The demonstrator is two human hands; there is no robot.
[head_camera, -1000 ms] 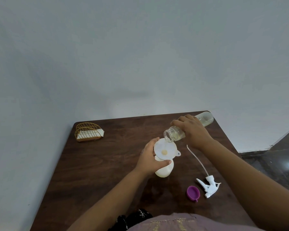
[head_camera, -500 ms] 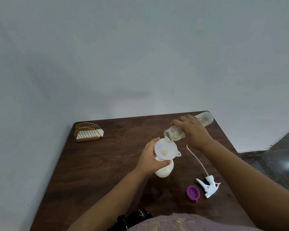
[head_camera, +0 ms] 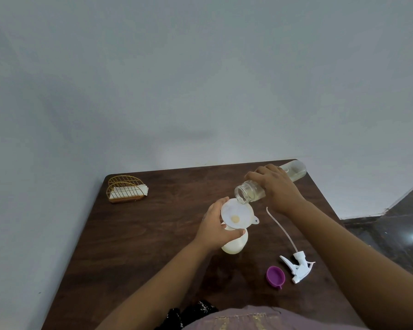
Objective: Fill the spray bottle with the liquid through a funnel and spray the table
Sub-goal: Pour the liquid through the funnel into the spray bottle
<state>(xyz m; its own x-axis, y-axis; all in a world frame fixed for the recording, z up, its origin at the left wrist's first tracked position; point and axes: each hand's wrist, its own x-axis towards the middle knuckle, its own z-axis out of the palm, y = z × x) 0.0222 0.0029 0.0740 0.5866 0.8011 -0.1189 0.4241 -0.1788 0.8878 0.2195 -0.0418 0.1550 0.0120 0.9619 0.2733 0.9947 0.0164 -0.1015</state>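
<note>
Near the middle of the dark wooden worktop, our left hand grips the white spray bottle with a white funnel seated in its neck, yellowish liquid pooled at the funnel's hole. Our right hand holds a clear bottle tilted, mouth over the funnel's rim, pale liquid inside. The trigger sprayer and purple cap lie near right.

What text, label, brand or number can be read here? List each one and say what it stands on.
None can be read. The clear bottle in the right hand, the funnel, the spray bottle, the spray head, the purple cap and the napkin holder show no lettering.
</note>
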